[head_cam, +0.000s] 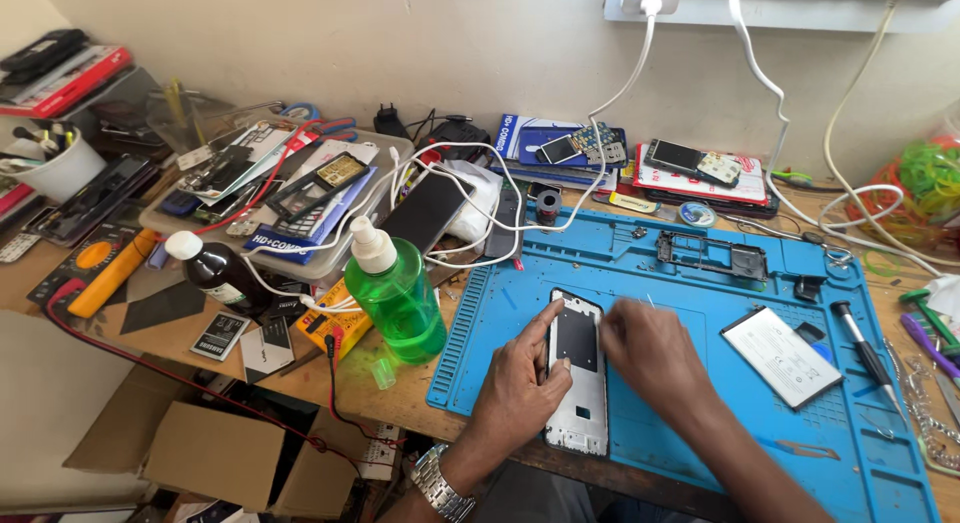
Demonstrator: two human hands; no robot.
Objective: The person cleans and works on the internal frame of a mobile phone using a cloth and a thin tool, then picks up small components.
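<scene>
Blue silicone mat (700, 383) covers the desk (400, 398) lower centre-right. White phone frame (578, 373) lies on the mat at lower centre. Left hand (520, 383) is half curled, fingers pinching the frame's left edge. Right hand (650, 358) is blurred, fingers bent onto the frame's right edge; grip unclear. White rectangular battery (782, 357) sits right of it, white label up. Green pump bottle (397, 291) stands left of the mat, dark brown white-labelled bottle (215, 271) further left.

The right hand (648, 355) is motion-blurred; its fingertips cannot be resolved. It and the left hand (517, 385) cover parts of the phone frame (578, 408). The blue repair mat (680, 283) is cut off at the lower right edge.
</scene>
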